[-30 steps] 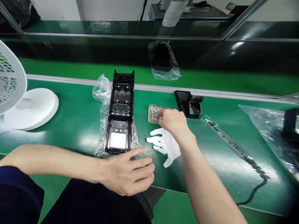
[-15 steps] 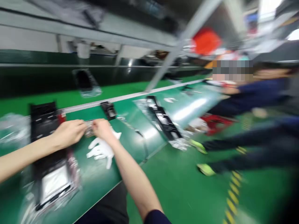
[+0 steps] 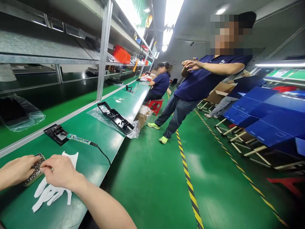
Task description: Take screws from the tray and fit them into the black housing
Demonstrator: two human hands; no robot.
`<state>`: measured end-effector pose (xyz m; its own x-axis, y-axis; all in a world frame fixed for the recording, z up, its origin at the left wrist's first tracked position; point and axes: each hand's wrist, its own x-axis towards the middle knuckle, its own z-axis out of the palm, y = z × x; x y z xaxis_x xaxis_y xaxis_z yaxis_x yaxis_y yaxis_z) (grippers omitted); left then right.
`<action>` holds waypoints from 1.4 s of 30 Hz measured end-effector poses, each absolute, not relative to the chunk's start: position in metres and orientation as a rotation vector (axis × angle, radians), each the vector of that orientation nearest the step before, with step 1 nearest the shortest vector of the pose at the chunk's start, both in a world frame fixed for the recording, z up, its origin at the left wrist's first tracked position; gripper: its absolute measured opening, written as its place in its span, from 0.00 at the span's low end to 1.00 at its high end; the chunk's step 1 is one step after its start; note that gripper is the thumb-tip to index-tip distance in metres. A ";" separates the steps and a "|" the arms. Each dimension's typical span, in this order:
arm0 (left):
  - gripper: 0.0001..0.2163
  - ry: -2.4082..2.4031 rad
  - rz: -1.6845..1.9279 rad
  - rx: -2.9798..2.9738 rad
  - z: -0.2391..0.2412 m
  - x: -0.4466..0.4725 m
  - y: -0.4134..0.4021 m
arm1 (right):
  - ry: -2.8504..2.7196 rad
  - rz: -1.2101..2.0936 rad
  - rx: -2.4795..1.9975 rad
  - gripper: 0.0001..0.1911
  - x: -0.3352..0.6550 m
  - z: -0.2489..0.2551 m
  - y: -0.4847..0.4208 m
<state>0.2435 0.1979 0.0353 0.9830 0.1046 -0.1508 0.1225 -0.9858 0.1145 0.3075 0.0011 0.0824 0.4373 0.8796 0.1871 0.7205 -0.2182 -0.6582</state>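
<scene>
Two bare hands and forearms enter low at the near edge of the green workbench, all that shows of the worker wearing the camera. The left hand [image 3: 16, 170] is ungloved, cut off at the wrist by the picture's left border. The right hand [image 3: 58, 171] is likewise ungloved, with no ring, watch or wristband visible. Its forearm runs uncovered down to the bottom border, with no sleeve in sight along its length. No cuff, tape or marking shows on either wrist. The fingers [image 3: 45, 163] of the right hand are bare to their tips. Clothing on the rest of the body lies outside the picture.
</scene>
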 end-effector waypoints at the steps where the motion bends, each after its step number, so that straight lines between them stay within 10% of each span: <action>1: 0.18 0.200 -0.283 3.011 0.040 0.246 0.193 | -1.285 0.301 -1.970 0.07 0.306 0.078 -0.003; 42: 0.19 0.337 -0.613 3.049 0.073 0.249 0.157 | -0.511 0.560 -1.454 0.13 0.262 0.070 -0.055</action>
<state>0.2493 0.1575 0.0734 0.9001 0.2075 -0.3831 0.2127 -0.9767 -0.0291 0.2624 -0.0547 0.0695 0.7715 0.6361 -0.0125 -0.0448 0.0348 -0.9984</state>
